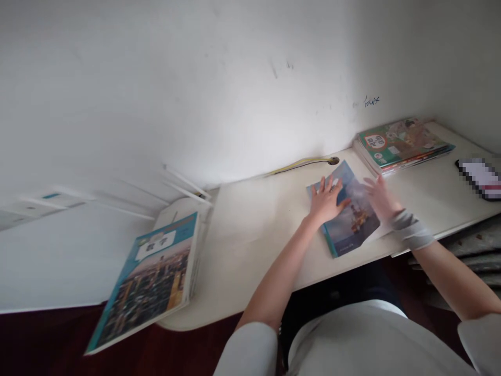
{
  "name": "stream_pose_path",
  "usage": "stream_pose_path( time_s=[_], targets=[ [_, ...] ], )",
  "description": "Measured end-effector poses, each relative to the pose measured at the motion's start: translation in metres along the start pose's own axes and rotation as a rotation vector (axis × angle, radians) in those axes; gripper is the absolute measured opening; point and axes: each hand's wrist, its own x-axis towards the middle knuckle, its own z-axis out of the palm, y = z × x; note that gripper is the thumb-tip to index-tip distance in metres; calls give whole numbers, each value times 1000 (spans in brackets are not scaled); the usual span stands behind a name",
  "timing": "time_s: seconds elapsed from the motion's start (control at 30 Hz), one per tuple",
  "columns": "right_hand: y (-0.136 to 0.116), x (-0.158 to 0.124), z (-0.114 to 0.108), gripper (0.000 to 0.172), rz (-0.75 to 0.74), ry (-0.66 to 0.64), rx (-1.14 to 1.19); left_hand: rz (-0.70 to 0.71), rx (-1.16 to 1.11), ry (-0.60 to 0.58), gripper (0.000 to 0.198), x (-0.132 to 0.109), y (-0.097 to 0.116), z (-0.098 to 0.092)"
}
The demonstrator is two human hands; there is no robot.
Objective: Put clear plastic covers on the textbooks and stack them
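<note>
A book with a blue, cloudy cover (pixel 344 230) lies at a slant on the white desk, its right edge a little raised. My left hand (pixel 325 201) rests on its upper left part, fingers spread, with a ring on one finger. Beside the book's right edge is my right hand (pixel 381 198), blurred, its fingers apart and nothing visible in them. A grey band (pixel 413 228) goes round my right wrist.
Stacked books (pixel 405 143) lie at the back right, near a phone (pixel 479 177). More books (pixel 152 277) overhang the left end of the desk (pixel 250 230). A cable (pixel 301 163) runs along the wall into a hole.
</note>
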Motion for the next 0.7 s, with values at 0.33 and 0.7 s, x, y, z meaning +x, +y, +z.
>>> stream_pose_path(
  time_s=[0.33,0.7],
  targets=[
    [12,-78,-46,68,270,-49,122,-165,211,-83,76,44,-33,-8],
    [19,-37,-12,59,7,40,-141,-432,172,-204,41,-54,-86,-60]
  ],
)
